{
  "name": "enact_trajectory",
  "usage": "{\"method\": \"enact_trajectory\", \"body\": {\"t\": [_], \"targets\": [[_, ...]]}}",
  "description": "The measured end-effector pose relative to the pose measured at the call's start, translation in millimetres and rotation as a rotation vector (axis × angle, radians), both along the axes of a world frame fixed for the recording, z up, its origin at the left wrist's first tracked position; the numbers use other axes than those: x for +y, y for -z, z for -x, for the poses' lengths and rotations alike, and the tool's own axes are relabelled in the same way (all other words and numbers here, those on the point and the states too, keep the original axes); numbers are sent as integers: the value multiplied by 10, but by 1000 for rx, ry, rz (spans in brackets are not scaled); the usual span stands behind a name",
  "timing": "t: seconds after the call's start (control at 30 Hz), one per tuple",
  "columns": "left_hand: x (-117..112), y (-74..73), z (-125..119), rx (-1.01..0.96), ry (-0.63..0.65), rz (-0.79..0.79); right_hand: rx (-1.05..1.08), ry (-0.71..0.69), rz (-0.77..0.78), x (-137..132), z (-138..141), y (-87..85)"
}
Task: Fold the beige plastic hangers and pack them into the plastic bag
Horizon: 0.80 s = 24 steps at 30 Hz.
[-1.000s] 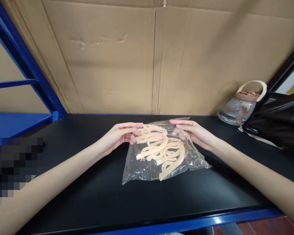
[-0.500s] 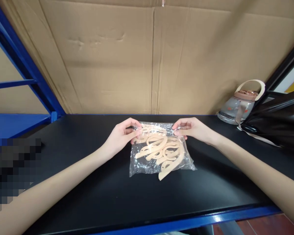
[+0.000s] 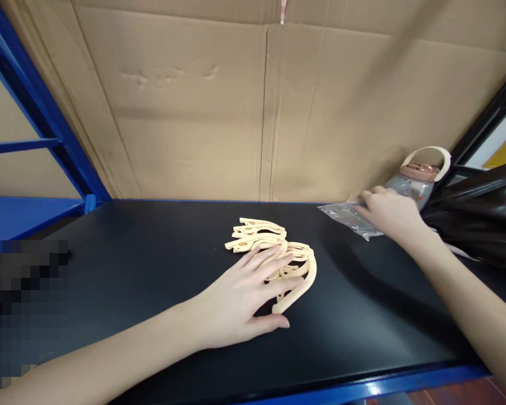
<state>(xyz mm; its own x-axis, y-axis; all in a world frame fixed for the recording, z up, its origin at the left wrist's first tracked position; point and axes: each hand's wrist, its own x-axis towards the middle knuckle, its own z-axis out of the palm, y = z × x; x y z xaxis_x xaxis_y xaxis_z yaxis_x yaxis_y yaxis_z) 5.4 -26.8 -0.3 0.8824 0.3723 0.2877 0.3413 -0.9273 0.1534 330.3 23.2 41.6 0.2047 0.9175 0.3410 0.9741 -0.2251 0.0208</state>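
A pile of several beige curved plastic hooks (image 3: 274, 247) lies bare on the black tabletop (image 3: 152, 270). My left hand (image 3: 244, 295) rests flat on the near side of the pile, fingers spread, covering part of it. My right hand (image 3: 390, 214) is off to the far right, its fingers closed on the empty clear plastic bag (image 3: 346, 216), which lies crumpled on the table next to the jug.
A clear jug with a pink lid and cream handle (image 3: 417, 174) stands at the back right beside a black bag (image 3: 476, 214). A cardboard wall (image 3: 257, 107) closes the back. Blue shelf framing (image 3: 37, 118) is at the left, and the blue table edge (image 3: 362, 388) runs along the front.
The bag has come off the hooks. My right hand carried it away to the right by the jug, and my left hand came down flat on the bare pile.
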Motion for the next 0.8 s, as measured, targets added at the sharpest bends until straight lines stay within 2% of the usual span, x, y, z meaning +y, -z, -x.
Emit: {"method": "enact_trajectory", "body": {"t": [0.03,0.1,0.13,0.17,0.2,0.27,0.47,0.6,0.7,0.8], "targets": [[13,15,7,-9,-16,5,35,-139,51,-41,112,11],[71,35,43,-24,-49,25,326,-632,264,-138,318,37],[108,40,65,-29,-69,36,449,-807,391,-188,405,53],[147,42,87,-32,-87,45,504,-948,518,-232,480,71],[185,42,109,-33,-105,51,544,-1022,544,-268,543,95],[255,34,150,-32,-142,50,562,-1039,524,-301,646,162],[438,9,326,13,-286,-2,526,-911,255,-244,945,492],[499,2,403,51,-358,-85,542,-814,115,-201,1063,613],[454,-18,364,35,-344,-104,695,-734,61,-129,1039,615],[340,-58,272,-33,-302,-143,967,-663,69,-51,956,547]]}}
